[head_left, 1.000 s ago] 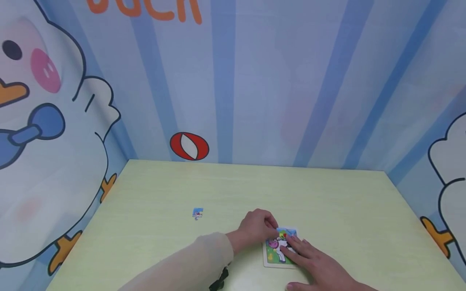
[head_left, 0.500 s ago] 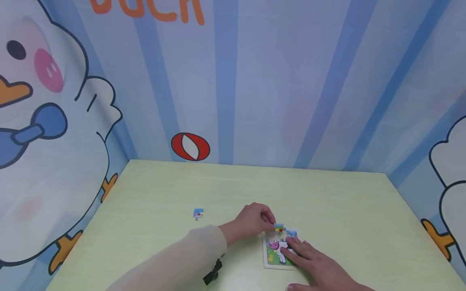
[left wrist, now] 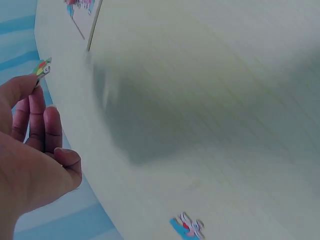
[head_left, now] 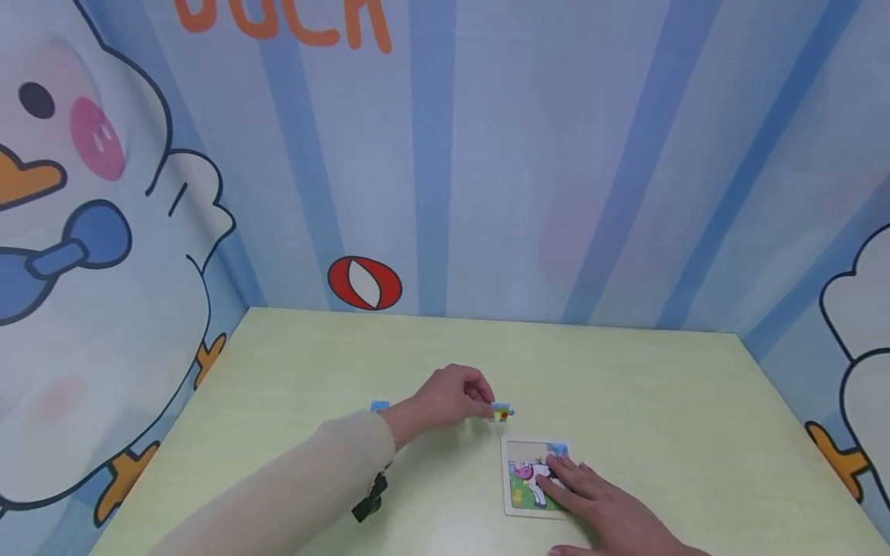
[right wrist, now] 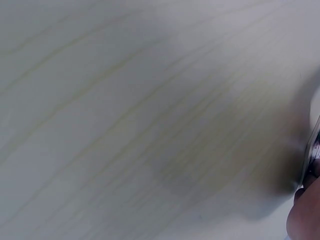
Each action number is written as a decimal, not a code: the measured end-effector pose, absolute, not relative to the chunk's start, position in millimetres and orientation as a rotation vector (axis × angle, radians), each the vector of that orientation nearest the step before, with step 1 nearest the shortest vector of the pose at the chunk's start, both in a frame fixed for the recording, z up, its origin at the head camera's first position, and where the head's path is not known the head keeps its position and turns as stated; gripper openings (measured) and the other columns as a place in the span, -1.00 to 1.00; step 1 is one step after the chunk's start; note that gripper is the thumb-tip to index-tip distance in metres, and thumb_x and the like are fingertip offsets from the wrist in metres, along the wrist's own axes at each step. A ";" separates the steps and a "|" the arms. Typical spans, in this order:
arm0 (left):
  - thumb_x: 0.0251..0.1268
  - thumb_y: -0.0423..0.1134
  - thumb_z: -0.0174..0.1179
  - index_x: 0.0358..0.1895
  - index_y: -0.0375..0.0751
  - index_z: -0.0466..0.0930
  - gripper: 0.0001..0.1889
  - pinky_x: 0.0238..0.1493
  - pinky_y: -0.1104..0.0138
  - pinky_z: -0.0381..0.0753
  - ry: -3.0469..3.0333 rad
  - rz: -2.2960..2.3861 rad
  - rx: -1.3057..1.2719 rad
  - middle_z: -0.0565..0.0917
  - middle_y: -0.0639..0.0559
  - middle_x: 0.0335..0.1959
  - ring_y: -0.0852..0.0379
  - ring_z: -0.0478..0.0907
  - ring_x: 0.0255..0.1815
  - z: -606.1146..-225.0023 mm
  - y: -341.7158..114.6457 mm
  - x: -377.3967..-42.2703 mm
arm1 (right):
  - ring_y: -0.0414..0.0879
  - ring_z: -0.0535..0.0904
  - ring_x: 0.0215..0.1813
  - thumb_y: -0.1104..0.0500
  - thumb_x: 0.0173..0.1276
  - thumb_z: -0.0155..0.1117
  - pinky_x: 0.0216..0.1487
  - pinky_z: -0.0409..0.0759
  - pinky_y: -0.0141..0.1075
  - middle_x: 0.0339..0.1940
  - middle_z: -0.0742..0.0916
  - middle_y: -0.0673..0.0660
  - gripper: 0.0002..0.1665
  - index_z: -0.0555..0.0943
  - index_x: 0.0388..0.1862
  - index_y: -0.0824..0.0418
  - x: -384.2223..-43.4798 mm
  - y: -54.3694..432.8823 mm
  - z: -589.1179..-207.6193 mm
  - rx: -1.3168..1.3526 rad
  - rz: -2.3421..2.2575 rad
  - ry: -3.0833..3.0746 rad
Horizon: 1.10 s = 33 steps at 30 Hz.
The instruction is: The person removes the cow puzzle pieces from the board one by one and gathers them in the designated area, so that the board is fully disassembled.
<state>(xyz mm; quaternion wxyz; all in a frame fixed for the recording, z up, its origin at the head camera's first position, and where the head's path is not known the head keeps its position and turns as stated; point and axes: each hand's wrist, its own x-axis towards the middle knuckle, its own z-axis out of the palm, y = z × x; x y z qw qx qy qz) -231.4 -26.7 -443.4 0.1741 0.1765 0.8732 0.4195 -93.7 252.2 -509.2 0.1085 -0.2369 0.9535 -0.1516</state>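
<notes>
Small green-and-blue jigsaw piece with a red and yellow print (head_left: 501,413): held just beyond the far left corner of the tray, apart from it; looks lifted off the table.
Left hand (head_left: 452,398): thumb and finger nearly together, pinching the piece by one edge; other fingers loosely curled.
Right hand (head_left: 603,500): fingers straight and spread across the tray's right side, gripping nothing that shows.
Handling: keep the pinch on the edge, piece level, so its tabs don't bend or snag. Right palm should keep the tray steady with light pressure, off the gap.
Square pale-rimmed puzzle tray (head_left: 535,515): white cow with pink snout on green (head_left: 523,494), blue piece at the far right; far left slot bare. Right part hidden under the hand.
Loose blue-and-white puzzle piece with red detail (left wrist: 188,226): on the pale yellow-green table (head_left: 640,394), outside the tray, near the left wrist.
</notes>
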 end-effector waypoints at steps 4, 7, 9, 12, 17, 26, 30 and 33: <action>0.35 -0.24 0.50 -0.20 -0.05 0.73 -0.89 -0.19 0.30 0.58 2.479 1.180 0.501 0.70 0.12 -0.29 0.11 0.57 -0.24 -439.5 -41.6 -236.7 | 0.21 0.29 0.67 -0.71 0.33 0.02 0.43 0.46 0.26 0.72 0.36 0.07 0.08 0.35 0.69 -0.23 -93.1 252.7 -510.7 -0.718 -0.414 2.827; 0.35 -0.25 0.50 -0.19 -0.08 0.72 -0.88 -0.18 0.30 0.59 2.476 1.181 0.495 0.71 0.10 -0.28 0.10 0.58 -0.23 -435.1 -51.6 -238.4 | 0.18 0.30 0.67 -0.72 0.34 0.00 0.43 0.48 0.22 0.72 0.36 0.06 0.08 0.35 0.68 -0.22 -93.2 252.6 -511.6 -0.728 -0.387 2.844; 0.35 -0.26 0.49 -0.18 -0.11 0.73 -0.88 -0.18 0.30 0.60 2.471 1.179 0.487 0.71 0.08 -0.27 0.10 0.58 -0.22 -432.5 -57.8 -239.6 | 0.18 0.30 0.67 -0.72 0.33 0.00 0.42 0.49 0.22 0.72 0.37 0.05 0.08 0.35 0.68 -0.23 -93.3 252.2 -511.6 -0.726 -0.382 2.845; 0.35 -0.25 0.49 -0.17 -0.10 0.73 -0.88 -0.15 0.29 0.61 2.470 1.161 0.463 0.71 0.08 -0.26 0.09 0.59 -0.20 -429.2 -66.3 -242.1 | 0.21 0.31 0.66 -0.72 0.33 0.00 0.40 0.50 0.24 0.72 0.36 0.05 0.08 0.35 0.68 -0.22 -93.4 251.5 -511.0 -0.717 -0.398 2.836; 0.34 -0.24 0.51 -0.17 -0.08 0.72 -0.86 -0.11 0.27 0.62 2.480 1.108 0.442 0.71 0.09 -0.25 0.09 0.59 -0.17 -427.7 -80.1 -246.8 | 0.23 0.33 0.64 -0.70 0.36 0.01 0.38 0.51 0.26 0.72 0.35 0.06 0.07 0.35 0.69 -0.21 -92.5 251.9 -511.5 -0.729 -0.406 2.825; 0.32 -0.26 0.52 -0.22 -0.06 0.72 -0.87 -0.15 0.27 0.57 2.493 1.019 0.444 0.71 0.08 -0.30 0.09 0.57 -0.21 -435.6 -105.8 -252.9 | 0.13 0.27 0.69 -0.71 0.37 -0.04 0.46 0.45 0.21 0.74 0.31 -0.01 0.04 0.30 0.70 -0.28 -91.1 253.4 -513.7 -0.720 -0.403 2.820; 0.32 -0.26 0.52 -0.24 -0.05 0.72 -0.87 -0.18 0.27 0.57 2.507 0.993 0.415 0.70 0.09 -0.31 0.10 0.57 -0.24 -439.5 -114.9 -254.9 | 0.11 0.26 0.70 -0.71 0.37 -0.05 0.48 0.43 0.20 0.74 0.31 -0.02 0.05 0.29 0.71 -0.27 -91.1 253.0 -512.9 -0.722 -0.385 2.823; 0.32 -0.26 0.52 -0.24 -0.05 0.72 -0.87 -0.19 0.27 0.56 2.521 0.972 0.402 0.70 0.09 -0.31 0.10 0.56 -0.25 -441.6 -120.6 -255.6 | 0.10 0.24 0.70 -0.74 0.33 -0.03 0.49 0.41 0.18 0.74 0.30 -0.02 0.10 0.29 0.71 -0.26 -91.3 252.9 -512.8 -0.720 -0.378 2.826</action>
